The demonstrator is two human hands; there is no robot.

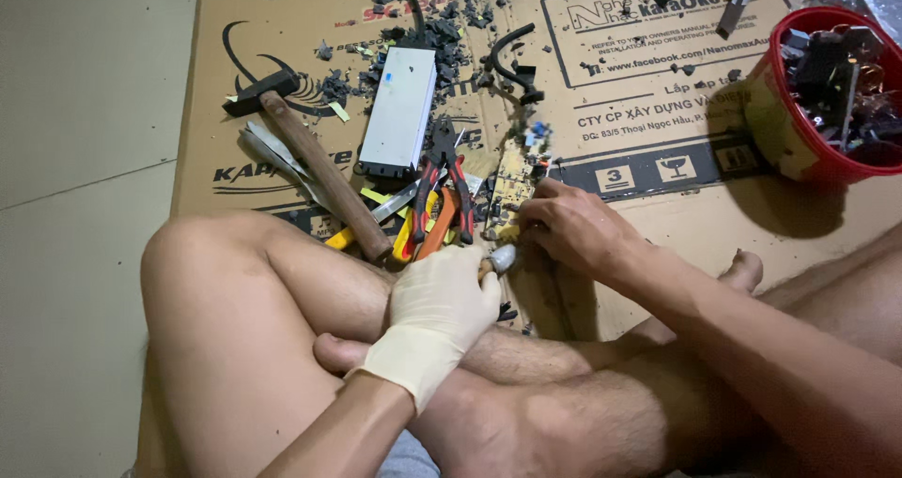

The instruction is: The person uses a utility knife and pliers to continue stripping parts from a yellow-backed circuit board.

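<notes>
My left hand (pixel 440 311) wears a pale glove and is closed around the handle of a small tool whose grey metal end (pixel 502 258) sticks out toward the right. My right hand (pixel 575 226), bare, presses down on a yellowish circuit board (pixel 512 173) lying on the cardboard; its fingers curl over the board's near edge. The two hands are almost touching, just above my crossed legs.
A wooden-handled hammer (pixel 319 163), red-handled pliers (pixel 449 182), orange and yellow handled tools (pixel 425 229) and a grey metal box (pixel 399 112) lie to the left on the cardboard sheet (pixel 658 112). Black debris (pixel 442 27) is scattered behind. A red bucket of parts (pixel 827 93) stands at the right.
</notes>
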